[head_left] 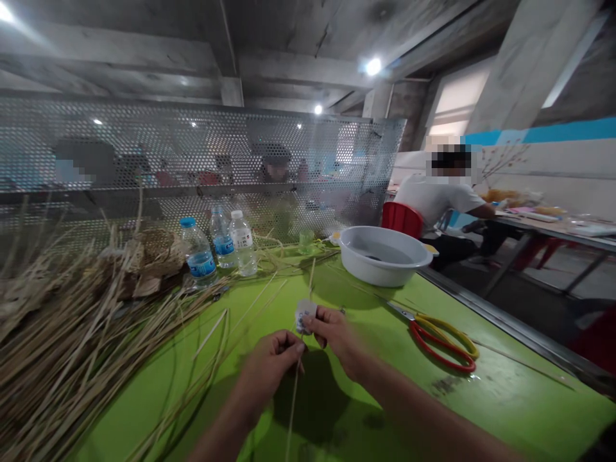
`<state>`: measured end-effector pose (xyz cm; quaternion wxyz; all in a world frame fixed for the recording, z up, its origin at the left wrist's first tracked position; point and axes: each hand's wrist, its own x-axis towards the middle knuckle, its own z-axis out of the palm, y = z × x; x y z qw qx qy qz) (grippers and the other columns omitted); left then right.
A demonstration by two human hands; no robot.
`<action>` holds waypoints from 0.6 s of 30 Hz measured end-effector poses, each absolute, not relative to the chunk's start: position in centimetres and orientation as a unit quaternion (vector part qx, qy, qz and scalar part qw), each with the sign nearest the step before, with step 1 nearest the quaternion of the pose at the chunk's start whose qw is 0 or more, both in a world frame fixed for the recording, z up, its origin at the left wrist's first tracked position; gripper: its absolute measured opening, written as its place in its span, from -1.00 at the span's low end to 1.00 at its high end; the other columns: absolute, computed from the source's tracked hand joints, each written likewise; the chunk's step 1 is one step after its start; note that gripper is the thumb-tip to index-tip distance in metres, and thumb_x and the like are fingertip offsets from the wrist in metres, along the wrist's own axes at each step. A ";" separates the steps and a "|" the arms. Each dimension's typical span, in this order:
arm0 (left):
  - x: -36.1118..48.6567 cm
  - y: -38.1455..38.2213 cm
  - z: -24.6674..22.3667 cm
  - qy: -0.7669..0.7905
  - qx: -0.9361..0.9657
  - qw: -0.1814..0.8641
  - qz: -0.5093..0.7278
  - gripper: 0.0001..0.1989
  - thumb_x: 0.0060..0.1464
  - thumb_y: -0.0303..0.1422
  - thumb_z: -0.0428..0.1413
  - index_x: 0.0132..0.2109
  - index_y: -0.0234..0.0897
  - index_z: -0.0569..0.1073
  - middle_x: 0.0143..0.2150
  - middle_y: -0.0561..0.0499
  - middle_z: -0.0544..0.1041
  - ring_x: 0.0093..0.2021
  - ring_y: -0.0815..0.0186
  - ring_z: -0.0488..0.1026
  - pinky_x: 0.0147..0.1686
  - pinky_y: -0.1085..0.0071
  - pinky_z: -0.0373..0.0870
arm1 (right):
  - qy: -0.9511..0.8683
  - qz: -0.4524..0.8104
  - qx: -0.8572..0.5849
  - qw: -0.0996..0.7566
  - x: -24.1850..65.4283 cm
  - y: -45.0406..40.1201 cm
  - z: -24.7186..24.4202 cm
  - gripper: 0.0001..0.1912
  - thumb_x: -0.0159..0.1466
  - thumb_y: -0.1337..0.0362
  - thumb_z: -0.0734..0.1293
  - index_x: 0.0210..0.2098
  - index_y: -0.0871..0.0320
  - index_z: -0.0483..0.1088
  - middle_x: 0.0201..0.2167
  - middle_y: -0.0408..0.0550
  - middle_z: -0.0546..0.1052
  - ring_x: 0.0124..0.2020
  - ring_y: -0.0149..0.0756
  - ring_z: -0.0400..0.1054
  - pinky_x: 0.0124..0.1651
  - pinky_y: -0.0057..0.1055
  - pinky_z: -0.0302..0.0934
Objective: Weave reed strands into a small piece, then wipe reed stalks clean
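Over the green table, my left hand is closed with thumb and finger pinched on a thin pale straw strip. The strip hangs down toward the front edge, and a similar end sticks up beyond my hands. My right hand grips a small whitish piece with dark marks, just above and right of my left fingertips; its exact kind is unclear. Part of the strip between the two hands is hidden by the fingers. Scissors with red and yellow handles lie to the right of my right hand.
A heap of dry straw covers the left side, with a woven basket behind it. Several plastic bottles stand at the back. A white basin holds water at back right. Beyond are a perforated metal screen and a seated person.
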<state>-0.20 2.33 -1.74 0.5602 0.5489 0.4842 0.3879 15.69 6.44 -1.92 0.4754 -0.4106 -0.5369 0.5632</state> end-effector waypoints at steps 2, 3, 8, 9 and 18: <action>-0.2 2.3 -2.0 0.481 0.552 0.556 0.393 -0.74 -0.06 -0.16 0.18 -0.42 -0.29 0.40 -0.58 0.07 0.44 -0.54 0.39 0.30 -0.43 0.44 0.16 | -0.537 0.566 -0.414 0.470 15.7 6.5 -2.0 -0.65 0.02 0.00 0.45 -0.45 0.18 0.45 -0.59 -0.19 0.37 -0.62 -0.48 -0.02 -0.54 -0.44 -0.19; -0.2 2.3 -2.1 0.478 0.554 0.557 0.393 -0.75 -0.07 -0.17 0.19 -0.43 -0.28 0.39 -0.60 0.08 0.43 -0.55 0.39 0.30 -0.44 0.44 0.16 | -0.530 0.555 -0.420 0.485 15.9 6.7 -1.9 -0.66 0.02 0.00 0.45 -0.47 0.18 0.44 -0.61 -0.21 0.34 -0.62 -0.47 -0.03 -0.54 -0.43 -0.20; -0.1 2.2 -2.1 0.478 0.552 0.564 0.385 -0.74 -0.09 -0.17 0.20 -0.44 -0.28 0.39 -0.62 0.10 0.41 -0.58 0.40 0.28 -0.47 0.45 0.16 | -0.504 0.526 -0.425 0.538 16.2 6.8 -1.5 -0.67 0.03 0.00 0.44 -0.52 0.14 0.40 -0.65 -0.24 0.29 -0.62 -0.46 -0.06 -0.54 -0.42 -0.19; -0.1 2.3 -2.1 0.482 0.549 0.562 0.388 -0.74 -0.08 -0.17 0.20 -0.43 -0.29 0.40 -0.61 0.09 0.42 -0.57 0.40 0.29 -0.46 0.45 0.17 | -0.512 0.540 -0.420 0.519 16.1 6.6 -1.5 -0.67 0.03 0.00 0.44 -0.51 0.15 0.41 -0.64 -0.22 0.32 -0.62 -0.46 -0.05 -0.54 -0.43 -0.18; -0.2 2.5 -2.5 0.490 0.551 0.555 0.385 -0.74 -0.10 -0.18 0.21 -0.43 -0.28 0.39 -0.60 0.12 0.40 -0.57 0.38 0.32 -0.48 0.45 0.19 | -0.512 0.524 -0.432 0.526 16.2 7.0 -2.1 -0.70 0.06 0.04 0.41 -0.49 0.16 0.40 -0.65 -0.25 0.28 -0.61 -0.47 -0.05 -0.53 -0.44 -0.19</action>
